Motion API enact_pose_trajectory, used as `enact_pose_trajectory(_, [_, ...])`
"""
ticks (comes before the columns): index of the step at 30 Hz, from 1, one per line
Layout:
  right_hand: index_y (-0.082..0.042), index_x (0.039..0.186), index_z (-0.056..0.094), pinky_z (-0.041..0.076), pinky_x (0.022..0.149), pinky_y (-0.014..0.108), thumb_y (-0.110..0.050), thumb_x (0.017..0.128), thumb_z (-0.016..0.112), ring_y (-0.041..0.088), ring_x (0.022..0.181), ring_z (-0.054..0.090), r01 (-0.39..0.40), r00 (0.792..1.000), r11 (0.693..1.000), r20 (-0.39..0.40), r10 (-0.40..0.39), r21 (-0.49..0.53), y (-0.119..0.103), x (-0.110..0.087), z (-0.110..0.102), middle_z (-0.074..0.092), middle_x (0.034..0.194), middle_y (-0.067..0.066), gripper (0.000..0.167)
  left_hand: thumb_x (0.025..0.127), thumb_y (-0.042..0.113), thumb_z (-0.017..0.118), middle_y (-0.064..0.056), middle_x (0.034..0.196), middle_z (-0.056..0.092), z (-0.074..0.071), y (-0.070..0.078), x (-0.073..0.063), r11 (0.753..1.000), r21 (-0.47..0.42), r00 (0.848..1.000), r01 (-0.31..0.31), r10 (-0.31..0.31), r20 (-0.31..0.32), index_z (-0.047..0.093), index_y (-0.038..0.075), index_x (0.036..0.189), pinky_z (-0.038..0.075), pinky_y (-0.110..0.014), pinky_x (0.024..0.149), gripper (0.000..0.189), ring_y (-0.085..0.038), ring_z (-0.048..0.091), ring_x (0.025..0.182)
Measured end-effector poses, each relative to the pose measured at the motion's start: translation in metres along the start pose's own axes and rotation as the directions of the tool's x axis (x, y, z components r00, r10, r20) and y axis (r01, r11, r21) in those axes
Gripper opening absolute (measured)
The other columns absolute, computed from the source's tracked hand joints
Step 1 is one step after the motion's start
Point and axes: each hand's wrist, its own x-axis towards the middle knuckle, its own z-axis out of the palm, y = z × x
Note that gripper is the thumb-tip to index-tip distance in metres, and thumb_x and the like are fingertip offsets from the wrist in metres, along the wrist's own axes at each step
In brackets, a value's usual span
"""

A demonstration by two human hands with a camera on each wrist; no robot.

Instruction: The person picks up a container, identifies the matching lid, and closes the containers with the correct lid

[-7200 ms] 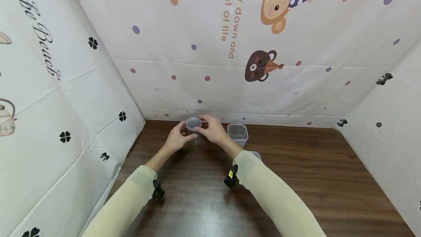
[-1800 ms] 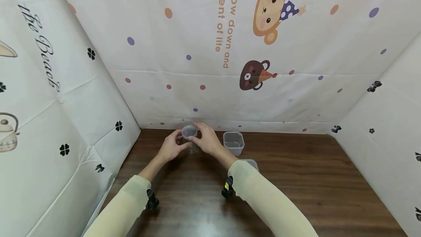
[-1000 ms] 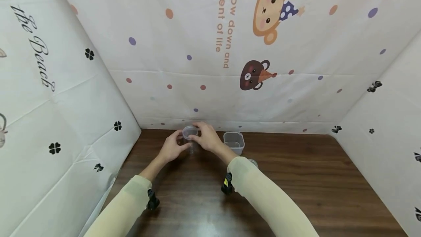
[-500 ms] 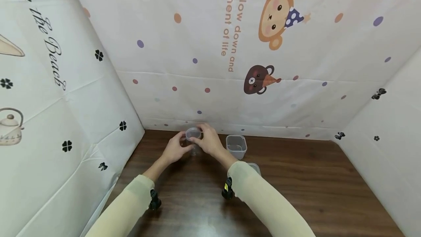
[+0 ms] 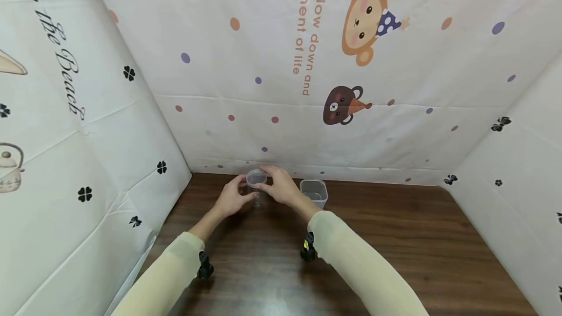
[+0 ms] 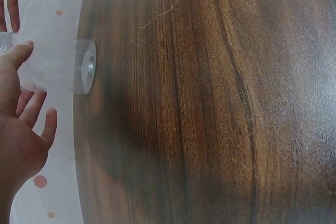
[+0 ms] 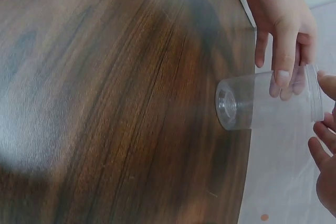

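One clear jar (image 7: 262, 103) is held upright by the back edge of the bench (image 5: 263, 262), toward the left corner: the left hand (image 5: 230, 199) wraps its fingers round it, while the right hand (image 5: 282, 187) pinches what looks like a lid (image 5: 256, 178). A square tub (image 5: 318, 200) stands farther right.

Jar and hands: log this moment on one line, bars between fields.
left hand: grips jar side | right hand: grips jar top | jar: upright, between hands | tub: on table, right of jar
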Motion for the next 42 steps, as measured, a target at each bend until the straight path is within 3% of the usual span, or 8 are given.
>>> enact_pose_trajectory(6, [-0.002, 0.151, 0.057, 0.052, 0.109, 0.046, -0.028, 0.100, 0.077, 0.031, 0.135, 0.060, -0.012, 1.000, 1.000, -0.004, 0.012, 0.001, 0.005, 0.000, 0.000, 0.060, 0.150, 0.014, 0.061, 0.095, 0.020, 0.083, -0.018, 0.144, 0.061, 0.001, -0.002, 0.001, 1.000, 0.006, 1.000, 0.005, -0.005, -0.010, 0.053, 0.004, 0.149, 0.051, -0.059, 0.106, 0.064, -0.038, 0.060, 0.133])
enact_pose_trajectory(23, [0.001, 0.141, 0.062, 0.053, 0.106, 0.047, -0.032, 0.095, 0.083, 0.033, 0.126, 0.062, -0.034, 0.992, 0.999, -0.121, 0.033, -0.011, 0.002, -0.004, 0.009, 0.065, 0.134, 0.014, 0.060, 0.095, 0.017, 0.082, -0.020, 0.148, 0.057, 0.004, 0.001, 0.001, 0.999, -0.040, 0.999, 0.033, -0.034, -0.020, 0.051, 0.001, 0.149, 0.053, -0.053, 0.106, 0.065, -0.036, 0.060, 0.135])
enact_pose_trajectory(29, [0.002, 0.145, 0.059, 0.053, 0.106, 0.047, -0.032, 0.097, 0.081, 0.035, 0.128, 0.061, -0.013, 0.995, 1.000, -0.103, 0.014, 0.010, 0.004, -0.006, 0.013, 0.064, 0.138, 0.016, 0.062, 0.095, 0.015, 0.082, -0.021, 0.144, 0.060, 0.001, 0.001, -0.003, 1.000, -0.005, 1.000, -0.001, 0.001, -0.027, 0.052, -0.001, 0.148, 0.053, -0.056, 0.106, 0.063, -0.038, 0.062, 0.131])
enact_pose_trajectory(34, [0.000, 0.152, 0.055, 0.047, 0.114, 0.045, -0.032, 0.099, 0.079, 0.030, 0.139, 0.056, 0.020, 0.997, 1.000, -0.069, -0.022, -0.018, 0.007, -0.005, 0.010, 0.060, 0.150, 0.013, 0.066, 0.095, 0.014, 0.083, -0.020, 0.144, 0.060, -0.002, 0.001, -0.003, 1.000, -0.004, 1.000, -0.013, 0.013, -0.007, 0.053, 0.001, 0.148, 0.051, -0.058, 0.107, 0.063, -0.040, 0.062, 0.130])
enact_pose_trajectory(42, [-0.002, 0.153, 0.054, 0.048, 0.114, 0.048, -0.029, 0.102, 0.075, 0.031, 0.140, 0.055, 0.021, 1.000, 1.000, -0.003, -0.021, 0.004, 0.006, -0.003, 0.002, 0.056, 0.155, 0.013, 0.061, 0.094, 0.020, 0.084, -0.017, 0.143, 0.061, -0.004, -0.001, -0.001, 1.000, 0.004, 1.000, 0.011, -0.011, 0.014, 0.054, 0.005, 0.148, 0.051, -0.057, 0.107, 0.064, -0.038, 0.062, 0.132])
